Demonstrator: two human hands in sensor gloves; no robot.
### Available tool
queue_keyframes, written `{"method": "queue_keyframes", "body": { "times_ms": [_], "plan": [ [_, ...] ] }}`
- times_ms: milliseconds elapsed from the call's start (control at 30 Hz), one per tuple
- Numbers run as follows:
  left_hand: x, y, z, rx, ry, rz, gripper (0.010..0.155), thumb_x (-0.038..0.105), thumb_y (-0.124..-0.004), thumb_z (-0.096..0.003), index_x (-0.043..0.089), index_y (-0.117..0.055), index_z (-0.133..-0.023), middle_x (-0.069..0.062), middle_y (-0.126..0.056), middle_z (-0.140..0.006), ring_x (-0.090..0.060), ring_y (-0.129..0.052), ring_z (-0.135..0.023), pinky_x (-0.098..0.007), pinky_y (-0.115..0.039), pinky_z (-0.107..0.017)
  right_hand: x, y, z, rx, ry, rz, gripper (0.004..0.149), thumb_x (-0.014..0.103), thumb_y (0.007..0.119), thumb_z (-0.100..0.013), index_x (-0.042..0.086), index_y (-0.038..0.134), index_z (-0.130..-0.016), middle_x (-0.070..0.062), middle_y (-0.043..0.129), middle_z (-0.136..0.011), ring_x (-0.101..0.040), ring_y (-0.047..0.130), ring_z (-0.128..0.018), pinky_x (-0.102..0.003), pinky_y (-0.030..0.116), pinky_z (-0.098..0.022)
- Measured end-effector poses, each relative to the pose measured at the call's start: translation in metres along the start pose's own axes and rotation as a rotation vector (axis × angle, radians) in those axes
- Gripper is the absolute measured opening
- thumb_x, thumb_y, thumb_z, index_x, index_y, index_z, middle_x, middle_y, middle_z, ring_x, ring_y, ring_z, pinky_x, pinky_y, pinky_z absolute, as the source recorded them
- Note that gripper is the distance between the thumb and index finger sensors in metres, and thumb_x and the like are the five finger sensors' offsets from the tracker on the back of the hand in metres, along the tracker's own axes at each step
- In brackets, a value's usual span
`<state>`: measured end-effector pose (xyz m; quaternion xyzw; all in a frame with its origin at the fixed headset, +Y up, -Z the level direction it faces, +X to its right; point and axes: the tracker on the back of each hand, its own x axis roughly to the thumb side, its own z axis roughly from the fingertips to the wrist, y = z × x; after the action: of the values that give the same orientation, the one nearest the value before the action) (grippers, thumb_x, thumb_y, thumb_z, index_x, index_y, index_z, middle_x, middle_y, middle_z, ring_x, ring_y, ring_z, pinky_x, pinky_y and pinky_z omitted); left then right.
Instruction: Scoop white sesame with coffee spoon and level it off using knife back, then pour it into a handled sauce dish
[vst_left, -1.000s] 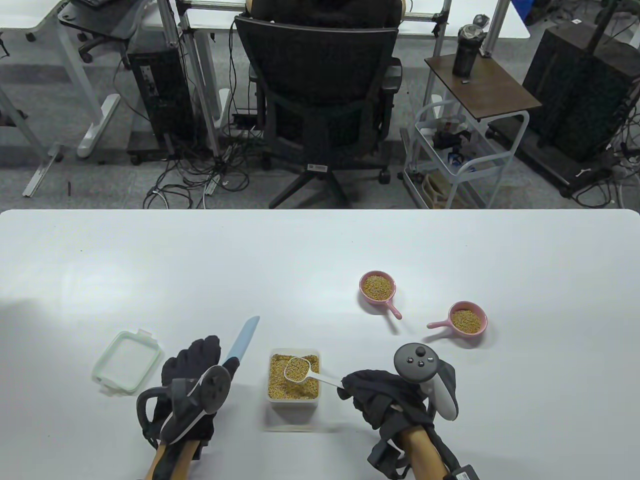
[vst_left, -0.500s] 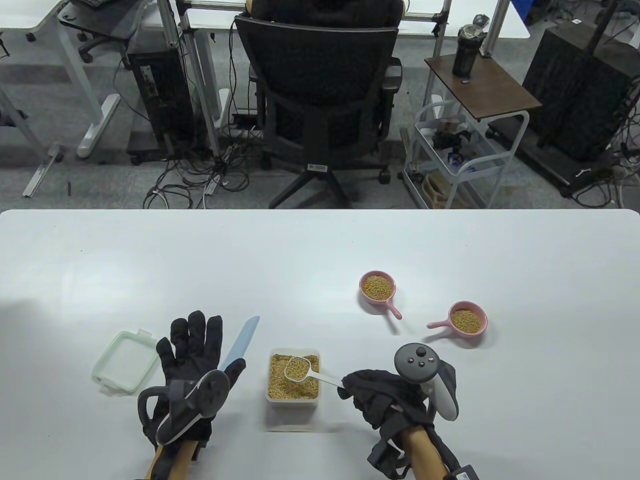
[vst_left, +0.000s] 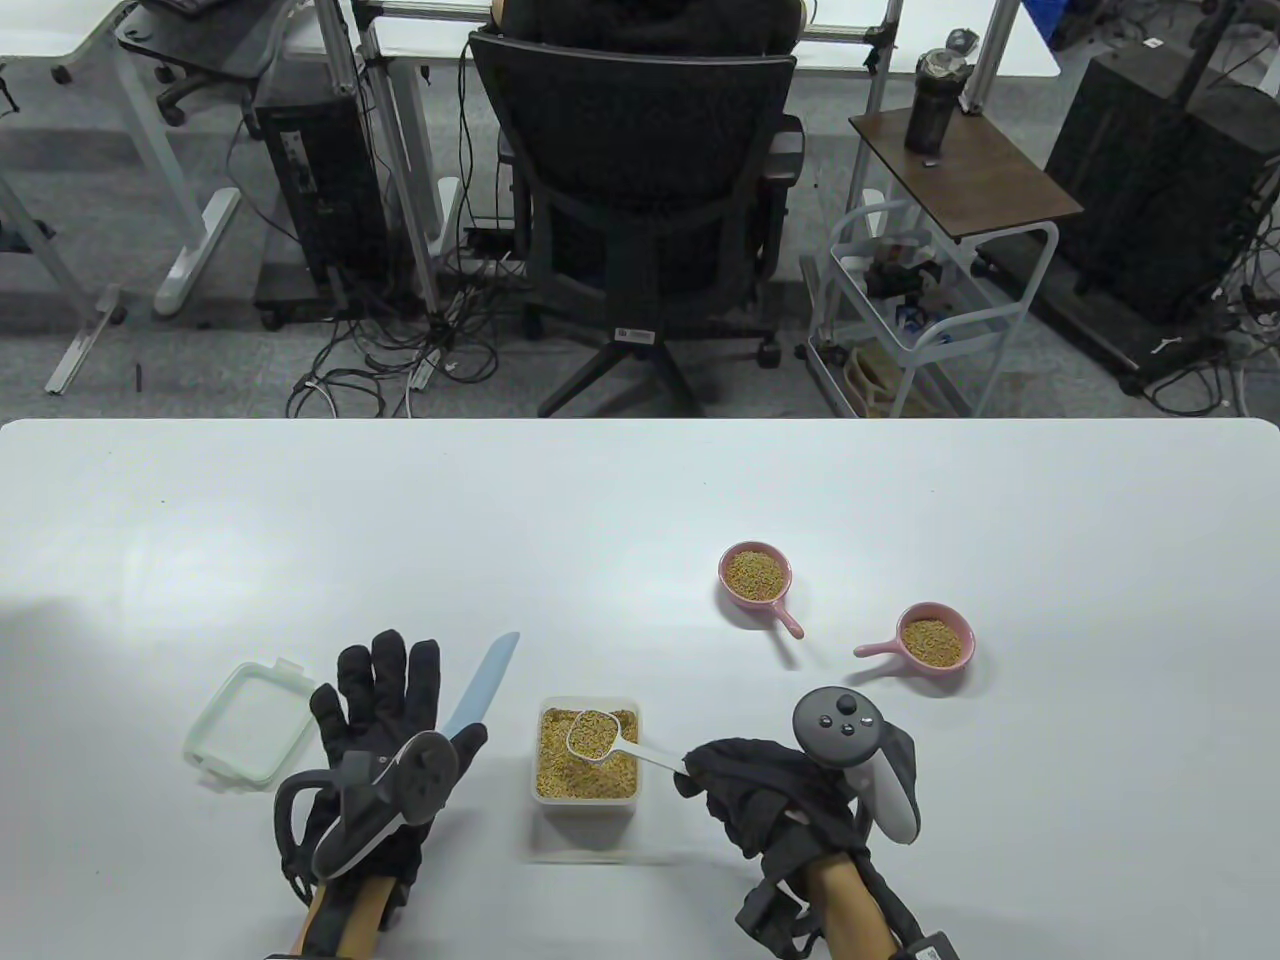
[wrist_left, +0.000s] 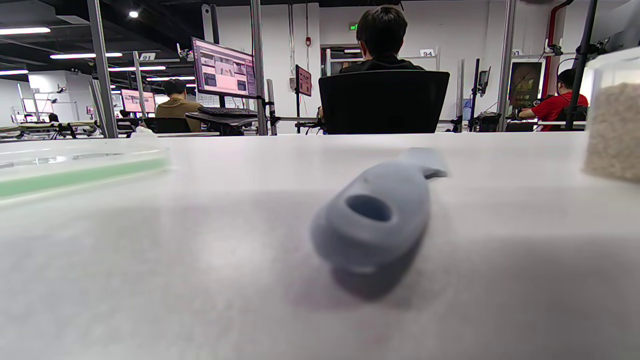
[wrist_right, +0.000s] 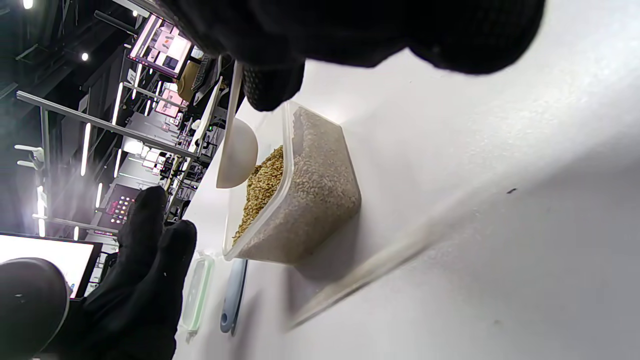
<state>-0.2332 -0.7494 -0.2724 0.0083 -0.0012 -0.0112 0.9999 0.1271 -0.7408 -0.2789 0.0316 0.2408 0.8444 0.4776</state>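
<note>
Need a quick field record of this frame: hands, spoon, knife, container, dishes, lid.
left hand: fingers spread, holds nothing, above the knife handle
right hand: pinches the spoon handle
spoon: bowl heaped with sesame, over the container
knife: lying flat on the table, not gripped
container: open, filled with sesame
sauce dishes: two pink, far dish and near dish, both hold sesame
lid: on the table, left of the left hand

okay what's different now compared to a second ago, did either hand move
The left hand uncurled: its fingers, bent over the knife a second ago, now lie spread and straight above it, knife not gripped. The right hand holds the heaped spoon over the sesame container, unmoved.
</note>
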Motion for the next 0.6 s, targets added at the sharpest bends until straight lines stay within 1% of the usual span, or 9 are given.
{"method": "queue_keyframes", "body": {
  "times_ms": [167, 367, 500, 567, 600],
  "plan": [
    [-0.001, 0.000, 0.000, -0.003, 0.004, 0.006, 0.089, 0.071, -0.045, -0.0552, 0.026, -0.011, -0.124, -0.012, -0.011, -0.130, -0.044, -0.008, -0.114, -0.063, -0.021, -0.078, 0.000, -0.005, 0.002, -0.029, -0.005, -0.034, 0.040, 0.035, 0.070, -0.062, 0.007, 0.091, -0.084, 0.006, 0.092, -0.040, -0.013, 0.091, -0.023, -0.043, 0.084, -0.031],
    [-0.003, 0.000, 0.000, -0.015, 0.005, 0.011, 0.089, 0.071, -0.045, -0.0552, 0.026, -0.012, -0.124, -0.012, -0.011, -0.130, -0.044, -0.008, -0.114, -0.063, -0.021, -0.079, 0.000, -0.020, 0.009, -0.080, -0.023, -0.111, 0.040, 0.035, 0.070, -0.062, 0.007, 0.090, -0.084, 0.006, 0.092, -0.040, -0.013, 0.091, -0.023, -0.043, 0.084, -0.031],
    [-0.005, 0.000, 0.000, -0.016, 0.003, 0.023, 0.089, 0.071, -0.045, -0.0552, 0.026, -0.011, -0.124, -0.012, -0.011, -0.130, -0.044, -0.007, -0.114, -0.063, -0.020, -0.078, -0.005, -0.040, 0.017, -0.151, -0.016, -0.173, 0.040, 0.035, 0.070, -0.062, 0.007, 0.090, -0.084, 0.006, 0.092, -0.040, -0.013, 0.091, -0.023, -0.043, 0.084, -0.031],
    [-0.006, 0.000, -0.001, -0.016, 0.001, 0.028, 0.089, 0.071, -0.045, -0.0552, 0.026, -0.011, -0.124, -0.012, -0.011, -0.130, -0.044, -0.008, -0.114, -0.063, -0.020, -0.079, -0.010, -0.055, 0.026, -0.222, -0.007, -0.218, 0.041, 0.035, 0.070, -0.062, 0.007, 0.090, -0.084, 0.006, 0.092, -0.041, -0.013, 0.091, -0.023, -0.043, 0.084, -0.031],
    [-0.006, 0.000, -0.001, -0.018, 0.000, 0.030, 0.089, 0.071, -0.045, -0.0552, 0.026, -0.012, -0.124, -0.012, -0.011, -0.130, -0.044, -0.008, -0.114, -0.063, -0.021, -0.078, -0.011, -0.058, 0.028, -0.238, -0.003, -0.226, 0.040, 0.034, 0.070, -0.062, 0.007, 0.090, -0.084, 0.006, 0.092, -0.041, -0.014, 0.091, -0.023, -0.044, 0.083, -0.031]
  ]
}}
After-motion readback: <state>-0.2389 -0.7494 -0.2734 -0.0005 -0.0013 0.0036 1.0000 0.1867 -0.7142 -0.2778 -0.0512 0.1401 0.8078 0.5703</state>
